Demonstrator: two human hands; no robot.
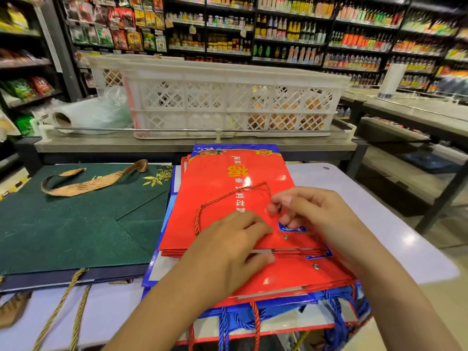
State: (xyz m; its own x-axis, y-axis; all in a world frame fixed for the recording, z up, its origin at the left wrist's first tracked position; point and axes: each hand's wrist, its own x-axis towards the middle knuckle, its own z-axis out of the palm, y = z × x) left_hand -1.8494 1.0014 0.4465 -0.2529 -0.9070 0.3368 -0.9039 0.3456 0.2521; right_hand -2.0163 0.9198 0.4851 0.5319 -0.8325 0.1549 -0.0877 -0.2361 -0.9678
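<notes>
Hands, two, left hand (pixel 228 249) gripping one red bag (pixel 210 183), right hand (pixel 311 211) pinching handle (pixel 228 196)

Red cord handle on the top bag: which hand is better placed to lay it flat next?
Right. The right hand seems to pinch the red cord handle at its end; the left hand lies over the mouth edge of the top red bag, steadying it.

Stocked shop shelves (pixel 278 34) behind a pale table (pixel 405 236).

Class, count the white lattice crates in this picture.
2. The front crate sits on the counter; the rear crate peeks out behind its left end. Others may be hidden.
</notes>
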